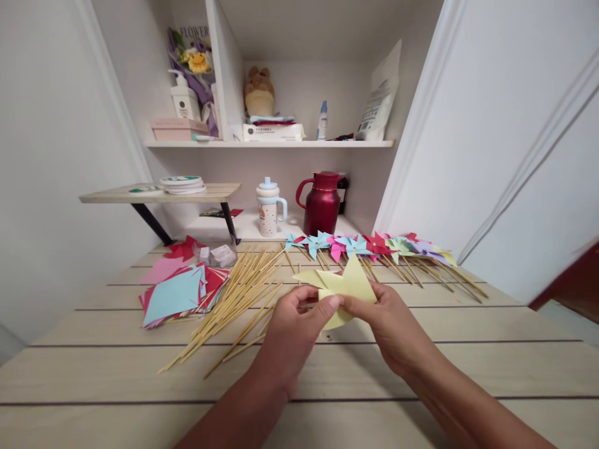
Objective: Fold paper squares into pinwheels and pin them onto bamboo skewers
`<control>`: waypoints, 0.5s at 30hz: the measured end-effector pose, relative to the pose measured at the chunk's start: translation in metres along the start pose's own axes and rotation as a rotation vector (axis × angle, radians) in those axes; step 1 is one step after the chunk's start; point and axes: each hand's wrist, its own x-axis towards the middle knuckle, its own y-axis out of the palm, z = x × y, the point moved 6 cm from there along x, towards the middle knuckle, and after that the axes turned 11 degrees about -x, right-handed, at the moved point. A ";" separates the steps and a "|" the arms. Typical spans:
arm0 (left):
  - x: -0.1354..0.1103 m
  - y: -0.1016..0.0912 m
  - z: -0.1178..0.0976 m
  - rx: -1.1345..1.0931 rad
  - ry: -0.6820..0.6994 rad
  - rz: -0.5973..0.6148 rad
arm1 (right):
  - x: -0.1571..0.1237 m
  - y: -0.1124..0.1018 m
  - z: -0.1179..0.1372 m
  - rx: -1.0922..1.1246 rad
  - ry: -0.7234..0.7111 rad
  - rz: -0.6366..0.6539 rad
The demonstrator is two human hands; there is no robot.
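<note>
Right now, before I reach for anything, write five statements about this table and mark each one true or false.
1. The left hand and the right hand both hold the yellow paper. True.
2. The loose sticks stand upright. False: they lie on the tabletop.
3. The light blue sheet lies on top of other colored sheets. True.
4. The red jug is to the left of the lidded cup, as the camera sees them. False: it is to the right.
5. Several pinwheels lie to the right of the loose sticks. True.
</note>
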 end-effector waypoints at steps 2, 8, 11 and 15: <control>0.000 0.000 0.000 -0.017 -0.008 -0.011 | -0.001 0.002 -0.001 -0.029 -0.007 0.013; 0.002 -0.007 0.003 -0.024 -0.019 -0.095 | -0.001 0.002 -0.005 -0.030 0.014 0.028; 0.002 -0.008 0.005 -0.038 -0.028 -0.121 | -0.001 0.004 -0.006 -0.017 0.033 0.038; 0.001 -0.012 0.005 0.013 -0.018 -0.176 | -0.002 0.007 -0.008 -0.021 0.044 0.059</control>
